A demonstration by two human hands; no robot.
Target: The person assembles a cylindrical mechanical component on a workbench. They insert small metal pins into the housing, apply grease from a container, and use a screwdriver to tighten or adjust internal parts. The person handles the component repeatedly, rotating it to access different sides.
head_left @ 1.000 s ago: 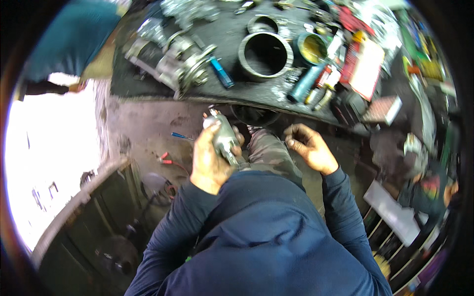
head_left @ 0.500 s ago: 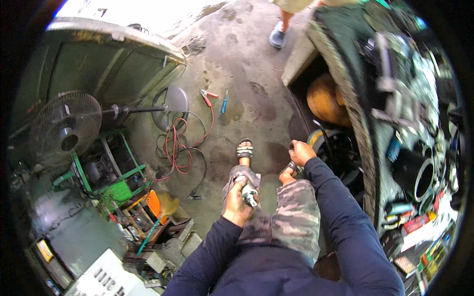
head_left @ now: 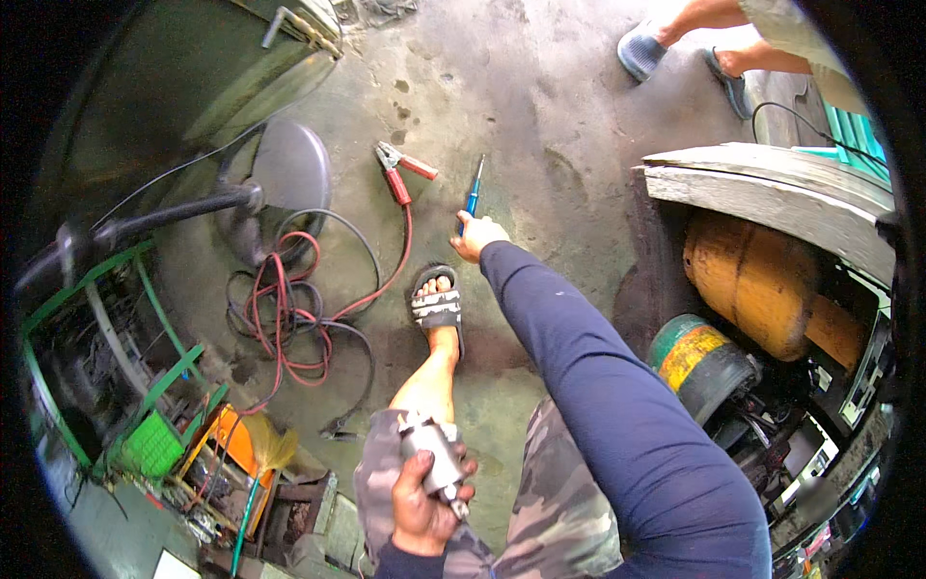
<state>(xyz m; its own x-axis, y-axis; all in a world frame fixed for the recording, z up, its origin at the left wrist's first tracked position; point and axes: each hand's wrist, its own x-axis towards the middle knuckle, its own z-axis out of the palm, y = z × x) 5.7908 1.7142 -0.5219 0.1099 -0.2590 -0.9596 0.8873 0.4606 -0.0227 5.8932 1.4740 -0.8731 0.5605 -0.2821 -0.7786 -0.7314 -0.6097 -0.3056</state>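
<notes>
Right arm was stretched far out and down toward the concrete floor (head_left: 569, 116), and the right hand (head_left: 477, 236) had closed round the lower end of a blue-handled screwdriver (head_left: 471, 200). Fingers were curled over the handle; the rest of the tool stuck out past the knuckles, lying along the floor and pointing away from the person. Whether it had left the ground, I could not tell.

Down by the lap, the left hand (head_left: 420, 502) was clenched on a small grey metal part (head_left: 431, 454). Thumb on one side, fingers wrapped tight round the other, the part standing up out of the fist with a stubby end showing below it. It sat just above the camouflage trousers (head_left: 569, 502).

Just below the right hand, the person's own foot rested in a black sandal (head_left: 437, 307). To the left of the screwdriver lay a red clamp (head_left: 395, 169), its red cable (head_left: 289, 309) running back into a loose tangle of red and black leads on the floor. Beyond that stood the round base of a fan (head_left: 289, 169).

Over on the right, a yellow gas cylinder (head_left: 757, 285) lay under a bench. At the top edge, another person's feet in blue slippers (head_left: 641, 53) stood well apart from both hands.
</notes>
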